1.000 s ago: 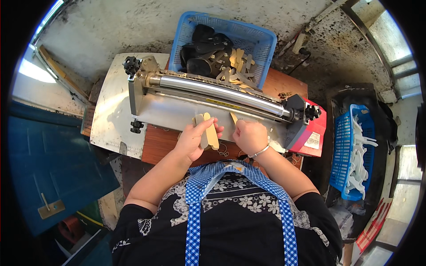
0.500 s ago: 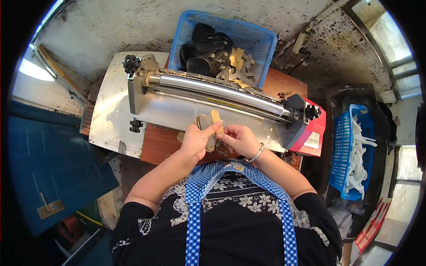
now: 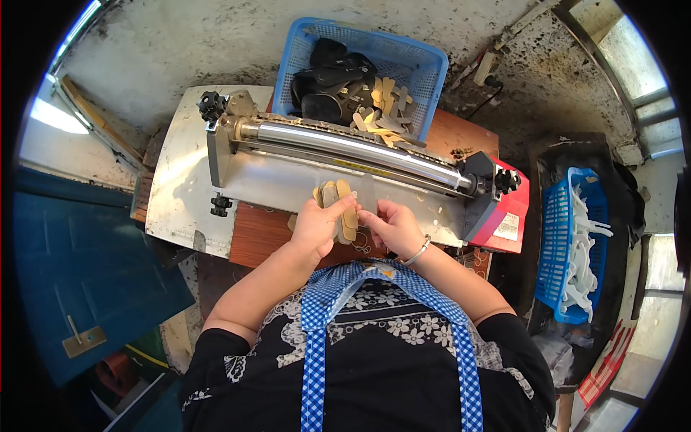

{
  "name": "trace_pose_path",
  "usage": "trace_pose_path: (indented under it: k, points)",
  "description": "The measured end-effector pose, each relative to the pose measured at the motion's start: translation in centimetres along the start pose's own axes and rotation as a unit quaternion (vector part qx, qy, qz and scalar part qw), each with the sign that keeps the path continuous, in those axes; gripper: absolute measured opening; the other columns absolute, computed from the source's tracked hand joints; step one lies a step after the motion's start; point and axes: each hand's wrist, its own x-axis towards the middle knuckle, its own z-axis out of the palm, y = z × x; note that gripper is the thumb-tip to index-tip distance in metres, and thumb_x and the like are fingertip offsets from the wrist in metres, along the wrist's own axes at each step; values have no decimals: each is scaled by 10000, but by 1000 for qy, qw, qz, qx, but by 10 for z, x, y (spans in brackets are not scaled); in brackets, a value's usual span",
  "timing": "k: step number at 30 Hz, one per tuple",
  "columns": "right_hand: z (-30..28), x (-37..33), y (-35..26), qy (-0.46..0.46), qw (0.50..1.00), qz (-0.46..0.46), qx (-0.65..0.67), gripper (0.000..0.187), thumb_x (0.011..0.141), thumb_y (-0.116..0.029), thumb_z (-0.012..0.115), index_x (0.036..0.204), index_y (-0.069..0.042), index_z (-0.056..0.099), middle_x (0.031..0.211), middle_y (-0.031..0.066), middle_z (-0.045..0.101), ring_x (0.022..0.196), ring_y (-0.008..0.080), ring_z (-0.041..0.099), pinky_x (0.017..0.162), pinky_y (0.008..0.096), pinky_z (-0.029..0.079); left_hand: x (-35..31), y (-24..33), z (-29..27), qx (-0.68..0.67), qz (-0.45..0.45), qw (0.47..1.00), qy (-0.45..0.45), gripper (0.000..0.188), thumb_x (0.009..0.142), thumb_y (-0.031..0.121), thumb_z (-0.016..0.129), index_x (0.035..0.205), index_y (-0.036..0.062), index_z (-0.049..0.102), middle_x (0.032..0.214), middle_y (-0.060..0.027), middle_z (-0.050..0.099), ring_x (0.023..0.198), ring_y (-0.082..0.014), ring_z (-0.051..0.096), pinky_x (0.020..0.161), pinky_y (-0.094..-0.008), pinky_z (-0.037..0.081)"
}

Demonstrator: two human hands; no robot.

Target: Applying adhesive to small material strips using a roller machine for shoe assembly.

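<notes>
My left hand (image 3: pixel 318 225) is closed around a small fanned bunch of flat tan and grey strips with rounded ends (image 3: pixel 346 210), its thumb lying across them. Just to its right, my right hand (image 3: pixel 392 227) pinches a single grey strip (image 3: pixel 368 191), which stands up from the fingertips and looks slightly blurred. Both hands are over the front edge of a roller machine (image 3: pixel 360 147) with a long shiny roller and a metal feed plate (image 3: pixel 288 171). Thin loops like rubber bands (image 3: pixel 363 246) lie on the brown tabletop below the hands.
Behind the machine, a blue basket (image 3: pixel 434 72) holds black padded pieces (image 3: pixel 322 107) and more tan and grey strips (image 3: pixel 389 119). At the right, another blue basket (image 3: pixel 551 248) contains white plastic-looking pieces (image 3: pixel 578 266). Black knobs (image 3: pixel 212 106) stick out at the machine's ends. A blue door (image 3: pixel 86 259) is at left.
The tan strip my right hand held has joined the bunch in my left hand. My right hand has shifted slightly right and now holds a grey strip.
</notes>
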Motion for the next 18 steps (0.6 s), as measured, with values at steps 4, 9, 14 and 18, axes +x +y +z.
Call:
trace_pose_path:
  k: [4,9,14,18]
  points:
    - [-15,2,-2,162,982,-4,-100,255,733,-111,519,525,-54,384,462,3,456,402,81,473,382,232,389,1,3,-6,-9,3,1000,-3,230,728,68,634,912,34,500,790,-43,544,697,-146,554,602,-280,469]
    - [-18,2,-1,143,972,3,-187,262,728,-140,601,560,-43,426,489,4,484,434,76,494,394,215,399,4,-2,-7,-15,36,998,43,272,696,58,668,911,-1,513,828,-57,559,737,-148,558,635,-266,459]
    - [-5,-2,-1,145,988,-6,59,159,759,-133,611,786,1,529,629,14,542,513,71,509,458,186,412,7,-3,-10,-48,28,998,43,279,695,89,677,911,7,519,826,-53,555,726,-135,550,621,-267,454]
    - [-9,7,2,138,971,-19,193,217,794,-124,564,944,21,500,781,37,567,616,66,526,522,177,422,4,0,-5,-24,27,999,11,235,733,106,640,914,40,505,817,-26,540,747,-122,538,658,-261,446]
